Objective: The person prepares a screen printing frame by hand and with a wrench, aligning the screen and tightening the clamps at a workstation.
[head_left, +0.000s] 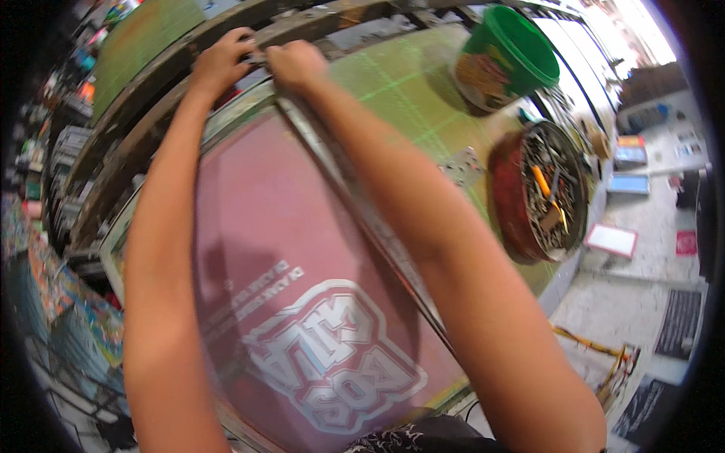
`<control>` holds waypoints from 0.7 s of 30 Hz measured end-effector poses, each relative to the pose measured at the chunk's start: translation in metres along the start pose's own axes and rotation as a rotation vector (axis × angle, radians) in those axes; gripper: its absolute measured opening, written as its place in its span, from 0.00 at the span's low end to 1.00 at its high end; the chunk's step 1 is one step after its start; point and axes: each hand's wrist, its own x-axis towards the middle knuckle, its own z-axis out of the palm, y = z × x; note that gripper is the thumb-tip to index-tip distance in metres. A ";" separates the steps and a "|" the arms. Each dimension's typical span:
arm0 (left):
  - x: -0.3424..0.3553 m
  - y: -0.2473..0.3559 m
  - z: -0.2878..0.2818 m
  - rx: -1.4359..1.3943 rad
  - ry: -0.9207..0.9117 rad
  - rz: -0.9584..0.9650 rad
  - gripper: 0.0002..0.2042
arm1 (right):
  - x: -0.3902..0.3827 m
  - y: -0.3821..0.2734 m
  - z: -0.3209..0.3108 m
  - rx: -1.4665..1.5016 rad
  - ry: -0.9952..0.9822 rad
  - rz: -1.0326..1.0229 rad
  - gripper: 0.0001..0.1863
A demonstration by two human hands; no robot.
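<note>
Screen (302, 249) lies centre; we seem busy at its far end, eleven o'clock, left hand (219, 64) and right hand (298, 64) curled, gripping what we cannot tell. Next likely needs steady fingers. Bucket (487, 64): one o'clock.

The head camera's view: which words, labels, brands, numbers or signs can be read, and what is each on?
I won't copy any wording, only say where it stands.
Pink panel: large white block letters, clear enough to read.
Same panel: smaller pale lines, blurred, only partly legible.
Green bucket: coloured label, too blurred to read.
Dark sheet at right: pale rows, too small to read.
</note>
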 end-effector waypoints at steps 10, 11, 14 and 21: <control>-0.003 0.019 -0.009 -0.041 -0.016 -0.097 0.07 | 0.030 0.048 -0.093 -0.421 -0.372 -0.707 0.13; -0.004 0.018 -0.008 -0.032 -0.012 -0.093 0.07 | 0.031 0.045 -0.090 -0.430 -0.397 -0.704 0.13; -0.004 0.018 -0.005 -0.013 0.000 -0.090 0.06 | 0.038 0.046 -0.083 -0.450 -0.444 -0.710 0.13; -0.005 0.014 -0.005 -0.014 0.027 -0.071 0.05 | 0.042 0.025 -0.078 -0.449 -0.495 -0.736 0.13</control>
